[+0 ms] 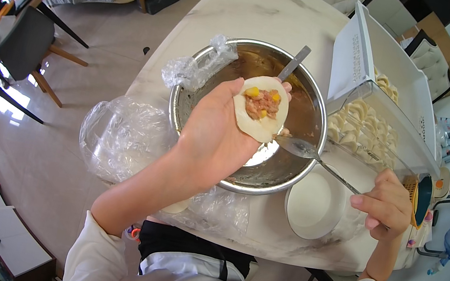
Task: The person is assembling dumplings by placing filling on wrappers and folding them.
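Note:
On the open palm of my left hand (220, 128) lies a round dumpling wrapper (269, 129), topped with minced meat filling (260, 104) and yellow bits. My right hand (386, 206) grips the handle of a metal spoon (300, 148), whose bowl is close to the wrapper's lower edge. Both the wrapper and the spoon's bowl are above a large stainless steel bowl (314, 160). A flat metal utensil (295, 62) leans on that bowl's far rim. A white bowl (315, 202) of clear or whitish content stands between the steel bowl and my right hand.
Crumpled plastic wrap (123, 137) lies left of the steel bowl, with more hanging over its rim. Part of a pale dough round (175, 206) shows below my left forearm. A clear-fronted white drawer (358, 51) at the right holds rows of folded dumplings (362, 123) on the marble-patterned table (270, 5).

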Tool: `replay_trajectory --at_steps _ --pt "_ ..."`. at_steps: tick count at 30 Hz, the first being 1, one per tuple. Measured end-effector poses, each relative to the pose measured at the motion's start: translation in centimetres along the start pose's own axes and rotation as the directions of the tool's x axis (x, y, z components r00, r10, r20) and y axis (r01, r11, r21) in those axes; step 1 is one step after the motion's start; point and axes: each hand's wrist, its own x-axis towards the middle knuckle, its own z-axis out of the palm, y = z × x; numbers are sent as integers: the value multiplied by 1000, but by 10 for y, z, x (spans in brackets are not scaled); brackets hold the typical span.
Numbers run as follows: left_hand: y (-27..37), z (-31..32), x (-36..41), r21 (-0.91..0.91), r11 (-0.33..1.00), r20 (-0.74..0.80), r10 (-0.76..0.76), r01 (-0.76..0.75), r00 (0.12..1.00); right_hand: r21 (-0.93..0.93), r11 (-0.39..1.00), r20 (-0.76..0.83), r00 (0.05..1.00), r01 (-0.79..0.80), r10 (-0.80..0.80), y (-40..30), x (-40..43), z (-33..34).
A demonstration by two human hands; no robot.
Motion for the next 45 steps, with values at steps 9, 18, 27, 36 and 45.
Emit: replay_trajectory --at_steps 9,18,27,36,45 --pt "8 5 -7 75 996 -6 51 -50 999 -216 972 54 993 -94 108 5 11 12" --pt "-4 5 -60 83 996 31 -40 37 999 -176 960 373 888 -219 271 19 30 35" --pt "-26 5 -102 1 916 81 -399 400 913 -135 989 195 977 -56 82 -57 47 41" --pt "-36 -4 -113 26 922 76 -387 386 919 -140 988 268 963 58 -18 -58 38 47" --pt "-64 -10 -109 3 945 65 -326 326 943 -60 975 158 963 -213 220 -67 -8 52"
